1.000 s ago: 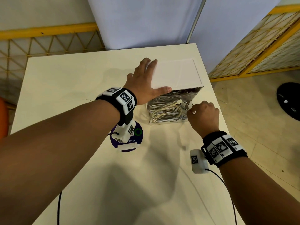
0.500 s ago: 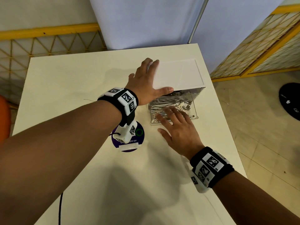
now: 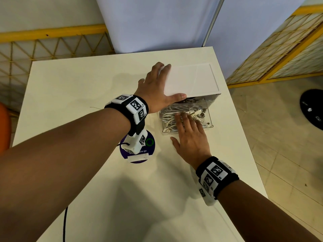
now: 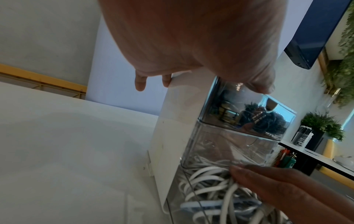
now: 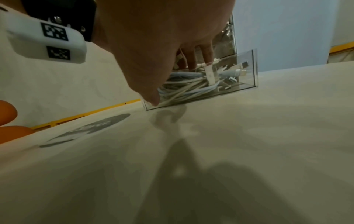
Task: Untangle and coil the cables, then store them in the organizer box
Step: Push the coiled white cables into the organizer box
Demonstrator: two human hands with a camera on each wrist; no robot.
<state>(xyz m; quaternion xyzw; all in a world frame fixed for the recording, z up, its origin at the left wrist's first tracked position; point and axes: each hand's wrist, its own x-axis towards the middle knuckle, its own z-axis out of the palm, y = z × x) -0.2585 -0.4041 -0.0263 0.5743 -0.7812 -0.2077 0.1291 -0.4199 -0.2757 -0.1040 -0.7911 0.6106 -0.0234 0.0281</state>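
The organizer box (image 3: 192, 79) has a white top and clear drawers and stands at the table's far right. Its lower drawer (image 3: 208, 122) is pulled out and holds a heap of white cables (image 3: 168, 117) with plugs at the right. My left hand (image 3: 157, 88) lies over the box's near left corner, thumb along the front edge, fingers straight along the left side. My right hand (image 3: 190, 135) is flat, its straight fingers pressing down on the cables in the drawer. In the right wrist view the fingers (image 5: 191, 60) touch the cables (image 5: 191, 84). The upper drawer holds dark cables (image 4: 268, 121).
A round purple sticker (image 3: 150, 145) lies on the white table (image 3: 78, 84), left of the drawer and partly under my left wrist. The table's right edge (image 3: 244, 137) runs close beside the box. An orange seat (image 3: 3, 123) is off the left edge.
My right hand has opened from a pinch at the drawer's front right corner, swung left and now lies flat with its fingers on the cables. The left hand stays on the box.
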